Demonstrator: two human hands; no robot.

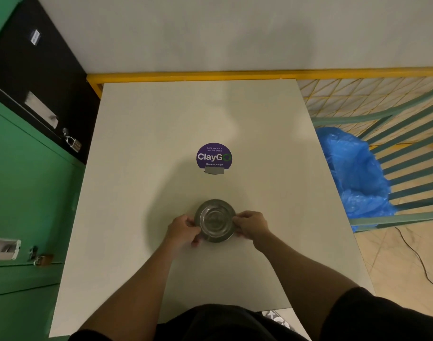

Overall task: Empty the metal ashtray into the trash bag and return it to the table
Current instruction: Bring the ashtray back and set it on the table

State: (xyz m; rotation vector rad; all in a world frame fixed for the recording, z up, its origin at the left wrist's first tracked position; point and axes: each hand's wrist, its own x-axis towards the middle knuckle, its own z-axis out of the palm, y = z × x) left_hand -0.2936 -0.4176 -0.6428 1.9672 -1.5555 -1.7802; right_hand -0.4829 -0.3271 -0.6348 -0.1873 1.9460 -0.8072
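Metal ashtray (215,220) sits upright on the table (141,198), about midway between its left and right edges and nearer the near edge, just below the purple ClayGo sticker (214,156). Left hand (183,230) pinches its left rim, right hand (251,225) its right rim, fingers curled closed on the metal. Blue trash bag (355,173) hangs off the table's right edge, on a green chair (407,168).

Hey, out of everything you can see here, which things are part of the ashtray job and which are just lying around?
Part of the job:
metal ashtray, gripped by left hand and right hand
blue trash bag
table

Just lying about:
purple ClayGo sticker
padlocks on green cabinets
black cable on floor
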